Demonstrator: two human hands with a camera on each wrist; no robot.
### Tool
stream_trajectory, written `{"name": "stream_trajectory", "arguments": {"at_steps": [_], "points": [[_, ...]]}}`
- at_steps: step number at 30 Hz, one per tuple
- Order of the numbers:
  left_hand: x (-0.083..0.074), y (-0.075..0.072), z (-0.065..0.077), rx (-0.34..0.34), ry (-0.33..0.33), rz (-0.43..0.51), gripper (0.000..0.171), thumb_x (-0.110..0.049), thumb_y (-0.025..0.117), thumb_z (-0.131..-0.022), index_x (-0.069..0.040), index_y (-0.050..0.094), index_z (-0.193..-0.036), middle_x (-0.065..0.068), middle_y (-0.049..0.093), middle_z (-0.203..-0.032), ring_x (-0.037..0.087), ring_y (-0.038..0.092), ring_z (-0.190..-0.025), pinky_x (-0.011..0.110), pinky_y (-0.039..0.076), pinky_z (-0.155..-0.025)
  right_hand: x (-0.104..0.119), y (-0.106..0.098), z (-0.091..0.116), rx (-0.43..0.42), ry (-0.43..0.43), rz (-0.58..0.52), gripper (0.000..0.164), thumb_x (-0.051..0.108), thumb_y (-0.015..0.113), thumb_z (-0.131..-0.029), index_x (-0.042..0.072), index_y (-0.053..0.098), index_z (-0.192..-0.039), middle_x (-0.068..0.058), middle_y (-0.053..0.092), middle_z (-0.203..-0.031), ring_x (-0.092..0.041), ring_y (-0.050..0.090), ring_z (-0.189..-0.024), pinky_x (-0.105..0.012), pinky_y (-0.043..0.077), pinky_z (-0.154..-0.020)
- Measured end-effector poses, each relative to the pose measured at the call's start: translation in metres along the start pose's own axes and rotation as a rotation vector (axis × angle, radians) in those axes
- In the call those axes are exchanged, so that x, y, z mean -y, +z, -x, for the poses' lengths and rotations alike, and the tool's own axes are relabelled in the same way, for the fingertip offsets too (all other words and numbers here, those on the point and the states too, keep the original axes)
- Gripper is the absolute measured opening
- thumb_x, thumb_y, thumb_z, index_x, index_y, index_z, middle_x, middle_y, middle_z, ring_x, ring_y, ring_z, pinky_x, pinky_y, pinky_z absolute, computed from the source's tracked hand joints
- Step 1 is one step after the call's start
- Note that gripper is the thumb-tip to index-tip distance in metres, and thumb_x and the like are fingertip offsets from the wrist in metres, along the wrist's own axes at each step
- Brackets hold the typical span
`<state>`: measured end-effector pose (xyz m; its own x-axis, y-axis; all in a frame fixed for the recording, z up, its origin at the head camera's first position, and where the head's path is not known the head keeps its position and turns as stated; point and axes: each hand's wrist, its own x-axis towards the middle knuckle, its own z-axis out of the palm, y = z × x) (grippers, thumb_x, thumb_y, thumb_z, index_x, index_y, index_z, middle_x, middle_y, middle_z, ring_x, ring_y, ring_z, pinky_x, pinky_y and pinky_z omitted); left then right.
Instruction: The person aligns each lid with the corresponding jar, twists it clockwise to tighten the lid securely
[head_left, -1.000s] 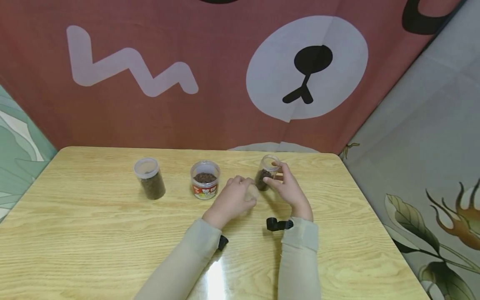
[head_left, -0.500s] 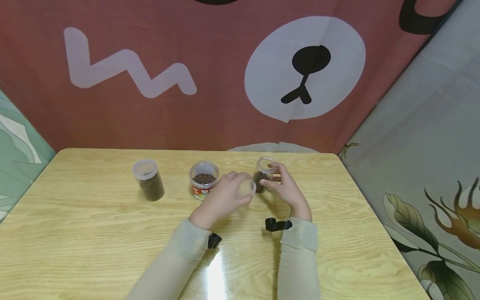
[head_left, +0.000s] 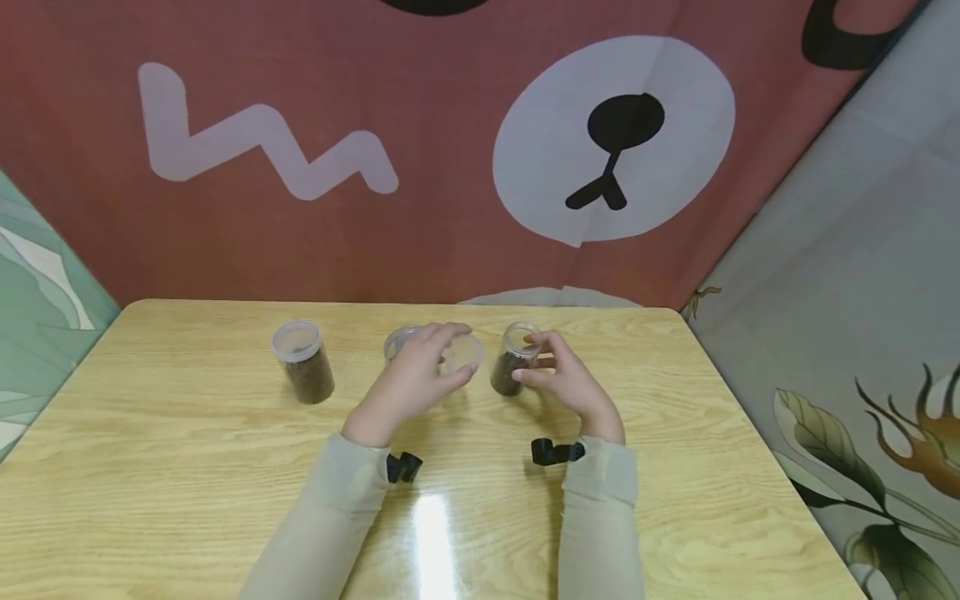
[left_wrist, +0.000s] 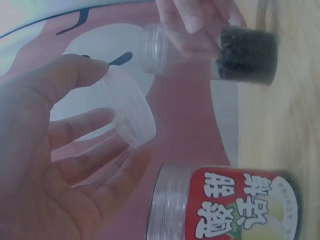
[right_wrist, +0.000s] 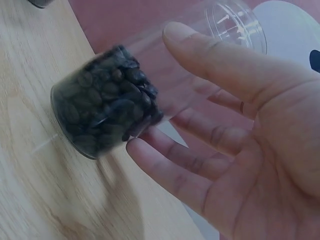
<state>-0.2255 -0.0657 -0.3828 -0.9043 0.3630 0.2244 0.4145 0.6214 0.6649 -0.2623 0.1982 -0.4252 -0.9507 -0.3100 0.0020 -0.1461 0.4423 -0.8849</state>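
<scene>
My left hand pinches a translucent round lid between thumb and fingers, clear of any jar. In my right hand is a lidless clear jar, part filled with dark bean-like pieces. Thumb and fingers lie around its side; whether its base touches the table I cannot tell. A shorter clear jar with a red printed label stands just beyond my left hand, which hides most of it in the head view.
A capped jar of dark brown contents stands at the left of the wooden table. A red cloth with a printed face hangs behind the table's far edge. A patterned grey cloth hangs at the right.
My left hand has moved left with the lid, away from the right-hand jar and in front of the labelled jar. My right hand has brought its jar slightly left and nearer.
</scene>
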Motion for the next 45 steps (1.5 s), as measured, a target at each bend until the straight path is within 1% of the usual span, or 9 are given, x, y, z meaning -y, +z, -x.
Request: {"name": "stream_trajectory", "arguments": {"at_steps": [7,9,13,17,25,31,37,41,45], "points": [[0.004,-0.002,-0.001,-0.013,0.004,-0.013,0.055,-0.028,0.069,-0.098,-0.005,0.052,-0.144,0.020,0.055,-0.139,0.031,0.064,-0.102,0.046,0.057,-0.087,0.001,0.002,-0.002,0.044,-0.037,-0.017,0.052,0.009,0.076,-0.092,-0.003,0.046,-0.132,-0.023,0.048,-0.142,-0.041,0.054,-0.121,-0.055,0.048,-0.101],[0.005,-0.002,-0.002,-0.022,-0.004,-0.022,0.055,-0.029,0.069,-0.098,-0.005,0.051,-0.145,0.019,0.055,-0.139,0.031,0.064,-0.103,0.049,0.054,-0.092,0.002,0.002,-0.002,0.064,-0.042,-0.028,0.050,0.009,0.076,-0.092,-0.002,0.047,-0.130,-0.023,0.046,-0.147,-0.041,0.054,-0.121,-0.055,0.047,-0.102],[0.007,-0.004,-0.002,-0.049,-0.018,-0.045,0.058,-0.030,0.069,-0.098,-0.004,0.050,-0.146,0.018,0.057,-0.136,0.031,0.064,-0.105,0.058,0.042,-0.105,0.004,0.003,-0.003,0.101,-0.049,-0.043,0.044,0.009,0.078,-0.090,0.003,0.049,-0.123,-0.021,0.046,-0.149,-0.040,0.054,-0.121,-0.055,0.046,-0.102],[0.007,-0.004,-0.002,-0.064,-0.011,-0.058,0.060,-0.031,0.069,-0.097,-0.004,0.050,-0.147,0.019,0.058,-0.134,0.031,0.063,-0.105,0.062,0.032,-0.111,0.007,0.005,-0.003,0.127,-0.045,-0.057,0.042,0.009,0.079,-0.089,0.005,0.049,-0.118,-0.019,0.047,-0.145,-0.039,0.054,-0.120,-0.053,0.048,-0.101],[0.007,-0.005,0.000,-0.079,0.000,-0.021,0.055,-0.029,0.067,-0.099,-0.013,0.051,-0.149,0.016,0.054,-0.135,0.029,0.063,-0.095,0.058,0.040,-0.104,0.011,0.010,-0.004,0.171,-0.037,-0.070,0.043,0.010,0.079,-0.089,0.004,0.049,-0.119,-0.020,0.045,-0.146,-0.037,0.054,-0.120,-0.050,0.050,-0.098],[0.007,-0.004,0.000,-0.122,0.020,0.002,0.051,-0.027,0.070,-0.096,-0.012,0.056,-0.143,0.017,0.054,-0.133,0.033,0.066,-0.096,0.064,0.034,-0.107,0.012,0.012,-0.004,0.196,-0.043,-0.070,0.041,0.008,0.079,-0.089,0.004,0.049,-0.117,-0.021,0.044,-0.145,-0.036,0.054,-0.120,-0.052,0.047,-0.100],[0.007,-0.003,0.000,-0.146,0.014,0.057,0.051,-0.024,0.072,-0.094,-0.011,0.055,-0.141,0.016,0.050,-0.131,0.038,0.065,-0.101,0.051,0.055,-0.088,0.013,0.014,-0.005,0.240,-0.054,-0.062,0.043,0.008,0.080,-0.088,0.004,0.049,-0.117,-0.019,0.049,-0.138,-0.034,0.057,-0.116,-0.052,0.048,-0.101],[0.008,-0.001,-0.001,-0.168,0.016,0.067,0.051,-0.024,0.073,-0.093,-0.012,0.055,-0.139,0.017,0.050,-0.129,0.036,0.066,-0.101,0.053,0.051,-0.093,0.016,0.018,-0.007,0.264,-0.045,-0.056,0.047,0.009,0.083,-0.085,0.005,0.050,-0.119,-0.016,0.052,-0.135,-0.033,0.060,-0.114,-0.050,0.051,-0.098],[0.007,0.000,-0.002,-0.195,0.010,0.123,0.052,-0.022,0.073,-0.092,-0.012,0.052,-0.139,0.018,0.048,-0.129,0.036,0.067,-0.105,0.048,0.057,-0.090,0.018,0.022,-0.008,0.290,-0.034,-0.063,0.049,0.011,0.084,-0.085,0.005,0.050,-0.119,-0.013,0.052,-0.135,-0.033,0.060,-0.114,-0.048,0.053,-0.096]]}}
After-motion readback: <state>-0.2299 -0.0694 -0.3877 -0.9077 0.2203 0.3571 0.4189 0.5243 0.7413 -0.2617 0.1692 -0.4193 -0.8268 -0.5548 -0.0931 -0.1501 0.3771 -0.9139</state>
